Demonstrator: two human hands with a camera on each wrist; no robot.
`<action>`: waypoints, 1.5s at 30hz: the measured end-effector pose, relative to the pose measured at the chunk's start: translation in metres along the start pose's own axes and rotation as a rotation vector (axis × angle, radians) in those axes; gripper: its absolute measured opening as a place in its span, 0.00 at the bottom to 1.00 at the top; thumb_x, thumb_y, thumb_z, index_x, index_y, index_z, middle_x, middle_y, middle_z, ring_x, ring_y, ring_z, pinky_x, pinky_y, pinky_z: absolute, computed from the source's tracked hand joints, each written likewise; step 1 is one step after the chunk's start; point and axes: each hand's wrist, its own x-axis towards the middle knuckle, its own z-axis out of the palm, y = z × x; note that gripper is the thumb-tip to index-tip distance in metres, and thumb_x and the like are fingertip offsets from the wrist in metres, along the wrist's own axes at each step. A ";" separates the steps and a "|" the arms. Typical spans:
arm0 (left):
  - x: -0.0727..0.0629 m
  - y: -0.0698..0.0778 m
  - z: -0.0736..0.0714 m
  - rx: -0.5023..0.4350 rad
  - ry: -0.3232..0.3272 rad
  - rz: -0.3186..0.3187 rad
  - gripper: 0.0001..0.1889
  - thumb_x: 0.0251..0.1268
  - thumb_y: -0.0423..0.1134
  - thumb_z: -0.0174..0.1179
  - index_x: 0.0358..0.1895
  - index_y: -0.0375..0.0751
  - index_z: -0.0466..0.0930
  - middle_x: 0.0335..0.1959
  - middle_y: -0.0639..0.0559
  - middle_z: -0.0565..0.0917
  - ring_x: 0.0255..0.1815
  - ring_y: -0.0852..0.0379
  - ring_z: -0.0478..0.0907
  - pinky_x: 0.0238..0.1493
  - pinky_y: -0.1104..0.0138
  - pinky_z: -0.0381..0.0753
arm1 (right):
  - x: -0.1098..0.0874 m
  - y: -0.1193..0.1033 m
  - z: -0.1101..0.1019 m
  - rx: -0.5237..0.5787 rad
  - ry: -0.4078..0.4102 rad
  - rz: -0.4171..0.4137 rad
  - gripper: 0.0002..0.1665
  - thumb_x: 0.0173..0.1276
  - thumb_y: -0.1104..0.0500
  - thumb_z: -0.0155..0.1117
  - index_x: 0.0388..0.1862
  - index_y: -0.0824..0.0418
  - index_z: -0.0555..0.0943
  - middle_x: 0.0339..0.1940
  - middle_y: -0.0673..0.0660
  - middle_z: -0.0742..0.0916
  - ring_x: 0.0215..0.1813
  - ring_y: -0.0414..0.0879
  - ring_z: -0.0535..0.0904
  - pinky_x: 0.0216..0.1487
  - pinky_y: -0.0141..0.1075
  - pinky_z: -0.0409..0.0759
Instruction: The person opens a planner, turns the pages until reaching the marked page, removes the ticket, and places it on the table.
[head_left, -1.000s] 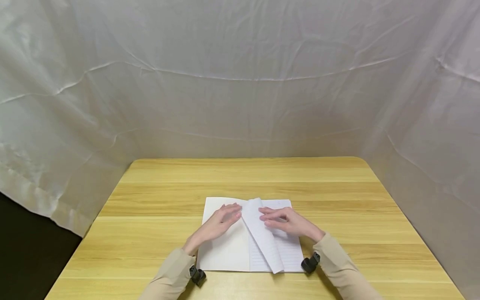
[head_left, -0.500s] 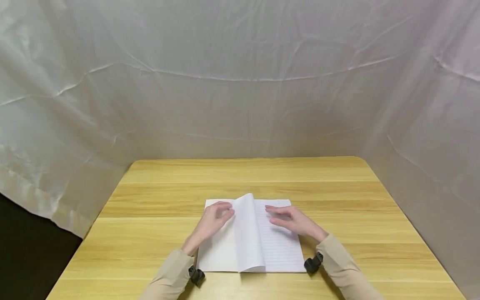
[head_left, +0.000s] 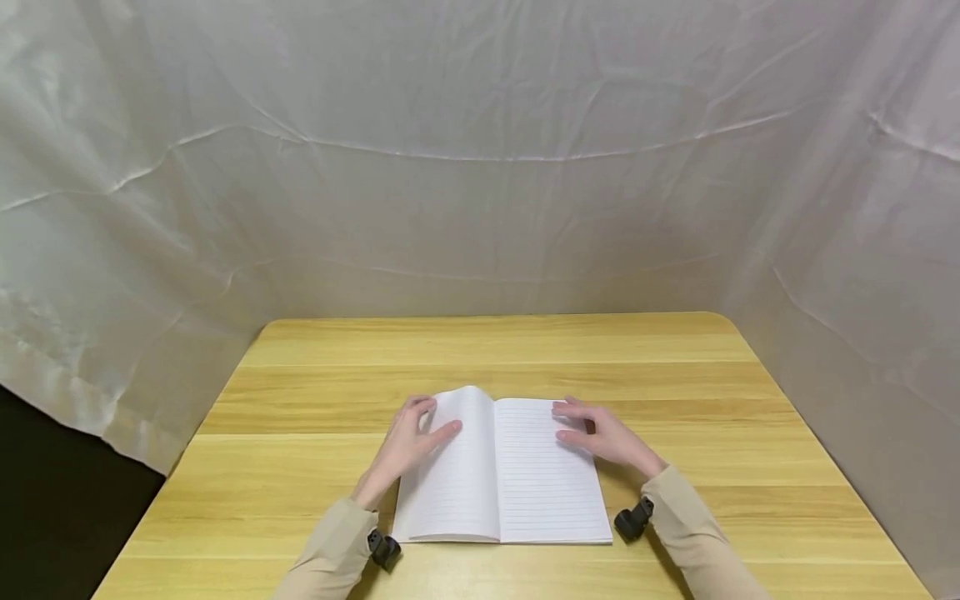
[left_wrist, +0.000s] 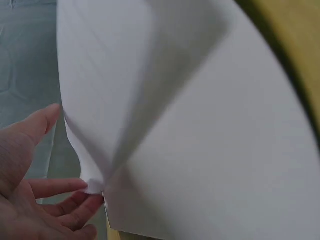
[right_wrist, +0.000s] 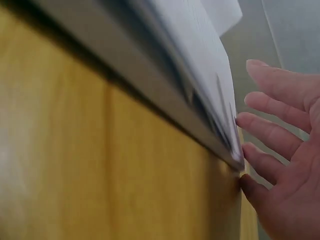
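Observation:
An open notebook [head_left: 551, 483] with lined pages lies on the table, spine roughly upright in the head view. Its left leaf [head_left: 461, 475] bulges up near the spine and lies over the left side. My left hand [head_left: 405, 446] is at the upper left of that leaf, thumb and fingers spread apart. In the left wrist view, its fingertips [left_wrist: 77, 186] touch the curled corner of the leaf [left_wrist: 95, 182]. My right hand [head_left: 606, 437] is over the upper right edge of the right page, fingers spread; in the right wrist view its fingertips [right_wrist: 242, 119] are right at the pages' edge.
The wooden table [head_left: 300, 392] extends around the notebook, with its back edge against a pale grey curtain [head_left: 480, 225]. Small black cameras [head_left: 633, 518] are strapped at both beige sleeves [head_left: 686, 533]. A dark area [head_left: 60, 467] shows beyond the curtain at the left.
The lined leaf has swung from right of the spine over to the left side. My left hand has moved left with it, and the right hand has moved to the right page's outer edge.

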 end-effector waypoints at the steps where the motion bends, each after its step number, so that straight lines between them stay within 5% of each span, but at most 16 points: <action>1: 0.000 0.000 0.000 0.005 0.001 -0.010 0.37 0.63 0.51 0.69 0.65 0.24 0.73 0.68 0.31 0.73 0.70 0.32 0.70 0.71 0.41 0.71 | 0.000 0.001 -0.001 0.000 0.000 0.002 0.28 0.72 0.54 0.65 0.66 0.67 0.77 0.73 0.69 0.74 0.79 0.71 0.58 0.78 0.67 0.53; 17: -0.001 0.001 0.001 0.186 -0.030 0.013 0.51 0.53 0.54 0.76 0.70 0.19 0.64 0.71 0.24 0.65 0.72 0.31 0.65 0.72 0.41 0.69 | 0.009 0.017 -0.006 -0.096 0.024 0.037 0.39 0.67 0.52 0.71 0.71 0.68 0.71 0.75 0.70 0.71 0.77 0.70 0.64 0.75 0.66 0.63; 26: 0.003 -0.002 0.003 0.227 -0.073 0.031 0.53 0.50 0.56 0.77 0.70 0.19 0.64 0.76 0.24 0.57 0.77 0.26 0.56 0.77 0.35 0.56 | 0.010 0.018 -0.006 -0.076 -0.002 0.072 0.45 0.68 0.50 0.70 0.75 0.71 0.65 0.80 0.72 0.61 0.81 0.72 0.48 0.76 0.71 0.53; 33: 0.008 -0.007 0.003 0.194 -0.215 0.140 0.51 0.56 0.52 0.73 0.74 0.22 0.59 0.80 0.29 0.53 0.83 0.31 0.41 0.81 0.35 0.34 | 0.013 0.018 -0.006 -0.073 -0.003 0.083 0.46 0.68 0.49 0.69 0.75 0.73 0.64 0.81 0.72 0.58 0.82 0.72 0.45 0.77 0.71 0.50; 38: 0.011 -0.009 0.003 0.188 -0.334 0.199 0.48 0.64 0.51 0.68 0.78 0.30 0.54 0.82 0.34 0.53 0.84 0.32 0.39 0.81 0.36 0.30 | 0.014 0.019 -0.005 -0.063 0.016 0.078 0.43 0.68 0.51 0.69 0.74 0.72 0.66 0.81 0.73 0.59 0.81 0.72 0.47 0.76 0.72 0.52; 45: 0.013 -0.013 0.004 0.194 -0.397 0.225 0.49 0.65 0.52 0.67 0.80 0.32 0.49 0.83 0.36 0.49 0.84 0.34 0.37 0.82 0.37 0.31 | 0.016 0.021 -0.005 -0.078 0.080 0.085 0.36 0.69 0.52 0.69 0.69 0.70 0.73 0.78 0.72 0.66 0.80 0.72 0.55 0.76 0.70 0.57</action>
